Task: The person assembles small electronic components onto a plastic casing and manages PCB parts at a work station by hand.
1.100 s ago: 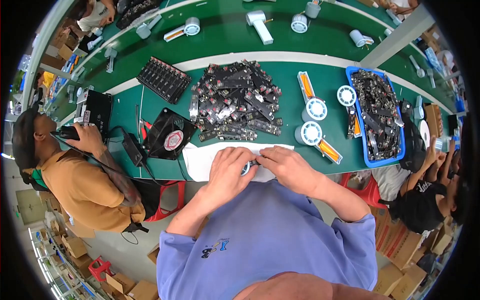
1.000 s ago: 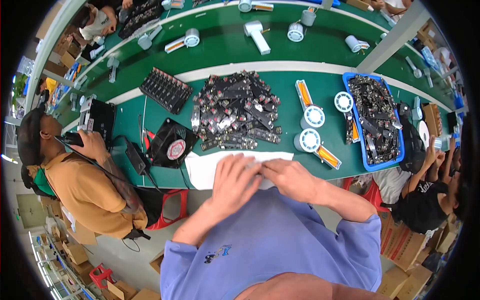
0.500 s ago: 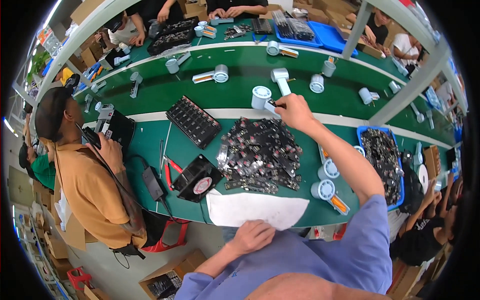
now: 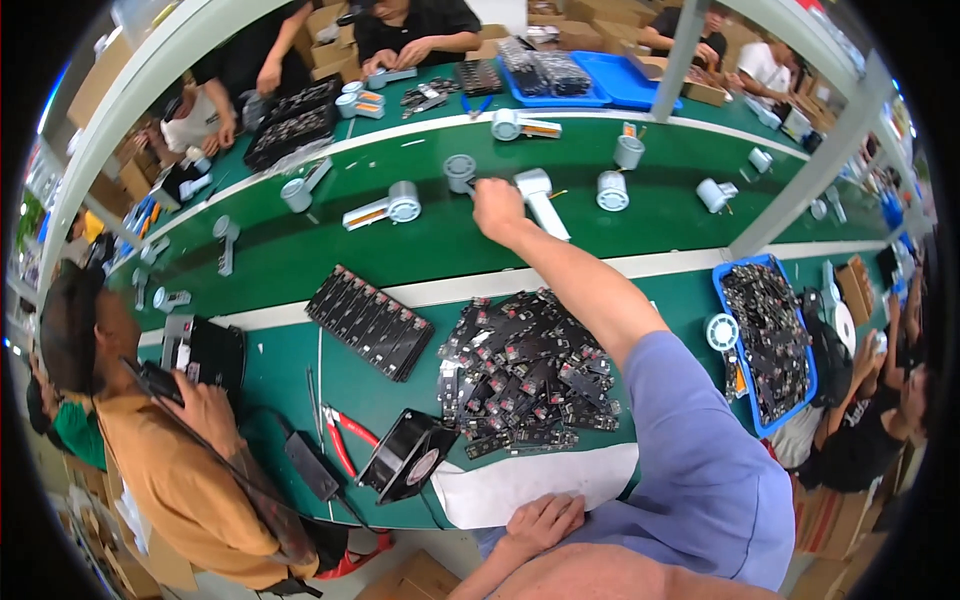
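My right hand [image 4: 498, 207] is stretched far out over the green belt, its fingers closed on the handle end of a pale blue handheld fan [image 4: 460, 172]. Most of that handle is hidden by the hand. Just right of it another handheld fan [image 4: 541, 205] lies on the belt. My left hand [image 4: 546, 520] rests at the table's near edge, fingers lying on a white sheet [image 4: 480, 492] and holding nothing visible. Beyond the sheet is a heap of black strip-shaped parts [image 4: 530, 370], below my right forearm.
A black tray of slots [image 4: 370, 322], red-handled pliers [image 4: 342, 440], a black box fan [image 4: 405, 455] and a power adapter [image 4: 312, 465] lie on the left. A blue tray of parts [image 4: 765, 425] stands right. A co-worker [image 4: 170, 450] is close at left; more fans dot the belt.
My right hand has moved left and farther out with the handheld fan, from the belt's near edge to over its middle. The view has shifted; my left hand stays by the sheet.
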Tool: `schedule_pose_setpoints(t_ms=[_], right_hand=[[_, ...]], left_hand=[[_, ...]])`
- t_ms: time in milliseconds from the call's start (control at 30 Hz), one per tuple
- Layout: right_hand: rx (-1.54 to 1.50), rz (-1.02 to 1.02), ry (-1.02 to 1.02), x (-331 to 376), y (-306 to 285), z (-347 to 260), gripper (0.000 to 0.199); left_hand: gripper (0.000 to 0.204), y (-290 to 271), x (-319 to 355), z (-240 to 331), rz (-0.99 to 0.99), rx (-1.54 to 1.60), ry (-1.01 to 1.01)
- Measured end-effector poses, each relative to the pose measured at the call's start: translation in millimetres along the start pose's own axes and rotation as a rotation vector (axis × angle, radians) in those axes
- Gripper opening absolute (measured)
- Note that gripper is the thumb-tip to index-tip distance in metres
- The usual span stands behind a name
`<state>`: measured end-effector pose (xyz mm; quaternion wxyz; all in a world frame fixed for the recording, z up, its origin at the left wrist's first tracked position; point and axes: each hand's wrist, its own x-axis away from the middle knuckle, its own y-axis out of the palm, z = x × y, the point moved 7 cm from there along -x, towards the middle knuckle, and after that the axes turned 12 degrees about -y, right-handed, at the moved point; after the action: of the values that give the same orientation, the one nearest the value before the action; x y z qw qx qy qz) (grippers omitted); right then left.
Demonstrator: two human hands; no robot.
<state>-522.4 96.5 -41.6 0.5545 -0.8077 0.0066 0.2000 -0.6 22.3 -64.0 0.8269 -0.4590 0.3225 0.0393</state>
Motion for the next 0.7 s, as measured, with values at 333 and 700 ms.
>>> schedule_pose_setpoints(t_ms=[333, 700], right_hand=[[0.165, -0.191, 0.152, 68.1, -76.9, 38.8, 0.058], [-0.506, -0.289, -0.231, 150.2, -188.0, -19.5, 0.051]], left_hand=[[0.03, -2.7, -4.5, 4.5, -0.012, 0.002, 0.001], [0.046, -43.2, -17.3, 2.3, 0.074, 0.316, -0.16]])
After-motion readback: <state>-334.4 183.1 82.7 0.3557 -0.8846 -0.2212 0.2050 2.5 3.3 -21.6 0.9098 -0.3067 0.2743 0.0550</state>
